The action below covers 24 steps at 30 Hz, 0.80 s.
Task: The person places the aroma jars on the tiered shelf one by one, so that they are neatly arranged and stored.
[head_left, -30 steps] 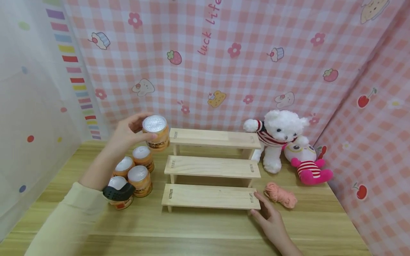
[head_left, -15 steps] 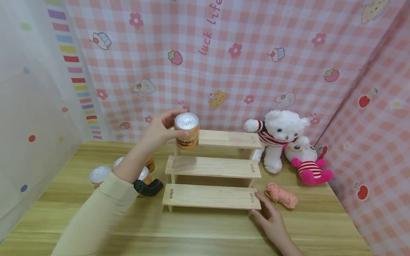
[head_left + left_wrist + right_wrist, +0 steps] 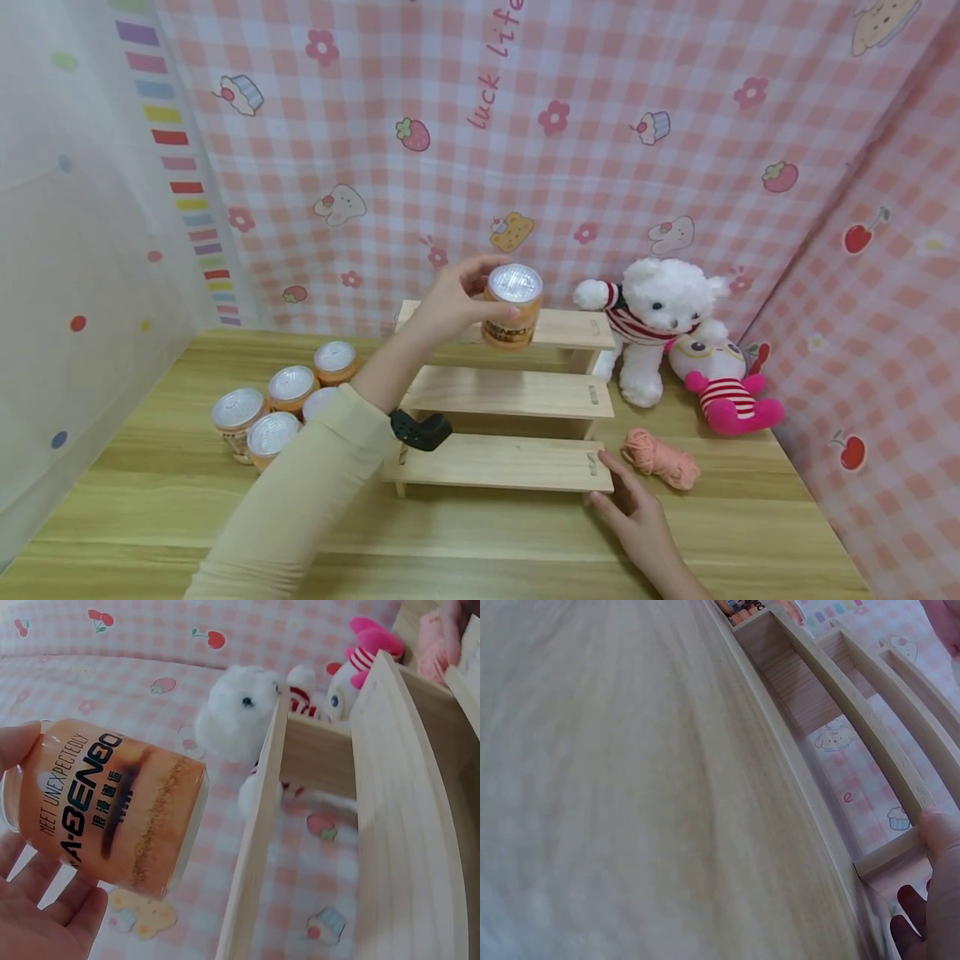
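Observation:
My left hand (image 3: 457, 304) holds an orange-labelled can (image 3: 513, 307) with a silver lid, fingers and thumb around its side. The can is upright and overlaps the top step of a three-tier wooden display stand (image 3: 502, 392) in the head view. In the left wrist view, the can (image 3: 112, 806) shows black "A-BENBO" lettering and a gap between it and the stand's top board (image 3: 259, 825). My right hand (image 3: 637, 517) grips the right end of the lowest step, thumb at the front edge. In the right wrist view, that thumb (image 3: 939, 825) touches the board's corner.
Several similar cans (image 3: 238, 408) stand on the wooden table (image 3: 135, 500) at the left, partly behind my left sleeve. A white teddy bear (image 3: 667, 292) and a pink doll (image 3: 731, 400) sit right of the stand. A pink yarn skein (image 3: 660, 458) lies beside the right hand.
My left hand has carried the can rightward, from left of the stand to in front of the top step's right half. My right hand has stayed at the lowest step's end.

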Each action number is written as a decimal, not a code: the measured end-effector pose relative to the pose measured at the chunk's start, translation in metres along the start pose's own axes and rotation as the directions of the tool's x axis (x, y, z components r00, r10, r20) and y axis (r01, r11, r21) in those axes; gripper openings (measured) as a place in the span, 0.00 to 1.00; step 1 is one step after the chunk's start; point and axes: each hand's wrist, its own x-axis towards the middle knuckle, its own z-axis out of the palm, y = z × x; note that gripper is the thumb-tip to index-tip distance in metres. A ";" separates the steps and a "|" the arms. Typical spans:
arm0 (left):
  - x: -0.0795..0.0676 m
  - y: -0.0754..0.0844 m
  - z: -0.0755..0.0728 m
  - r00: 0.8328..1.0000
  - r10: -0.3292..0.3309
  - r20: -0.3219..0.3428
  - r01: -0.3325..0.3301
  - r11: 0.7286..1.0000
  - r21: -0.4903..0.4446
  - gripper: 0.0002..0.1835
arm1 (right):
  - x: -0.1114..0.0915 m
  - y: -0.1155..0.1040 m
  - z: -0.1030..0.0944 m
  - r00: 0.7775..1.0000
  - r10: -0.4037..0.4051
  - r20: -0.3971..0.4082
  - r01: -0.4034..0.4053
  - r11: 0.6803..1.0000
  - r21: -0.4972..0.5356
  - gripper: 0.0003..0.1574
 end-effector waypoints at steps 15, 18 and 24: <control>0.035 -0.014 0.040 0.998 -0.040 -0.050 0.039 0.999 -0.022 0.33 | 0.000 -0.001 0.000 1.000 -0.021 -0.006 0.021 1.000 0.020 0.35; 0.041 -0.018 0.043 0.999 -0.030 -0.044 0.029 0.999 -0.023 0.33 | 0.000 0.000 -0.001 1.000 -0.025 -0.010 0.025 0.999 0.022 0.35; 0.049 -0.023 0.049 0.998 -0.033 -0.060 0.031 0.999 -0.028 0.34 | 0.001 0.001 0.000 1.000 -0.020 -0.006 0.020 0.999 0.030 0.35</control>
